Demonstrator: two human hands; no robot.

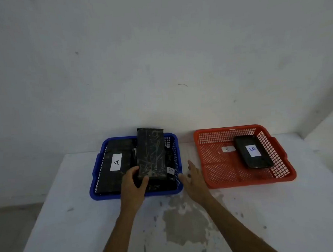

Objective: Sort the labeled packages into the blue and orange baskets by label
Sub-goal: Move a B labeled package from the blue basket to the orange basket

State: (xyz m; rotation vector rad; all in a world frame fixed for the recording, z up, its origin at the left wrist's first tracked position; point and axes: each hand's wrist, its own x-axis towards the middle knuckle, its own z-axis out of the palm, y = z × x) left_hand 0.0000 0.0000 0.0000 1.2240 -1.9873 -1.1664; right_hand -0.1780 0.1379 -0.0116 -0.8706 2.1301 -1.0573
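Observation:
A blue basket [136,194] stands left of centre on the white table. It holds black wrapped packages, one [113,168] with a white label "A" and another with an "A" label [170,170] at the right. My left hand [133,184] grips the near end of a black package [150,154] that tilts up over the blue basket; its label is hidden. My right hand [193,179] hovers open between the baskets, holding nothing. The orange basket [249,180] on the right holds a black package labelled "B" [254,151] and a small loose label [228,149].
The white table [187,222] has worn, stained patches near its middle. A bare grey wall [157,58] rises right behind the baskets. The table's left edge [40,211] drops to the floor.

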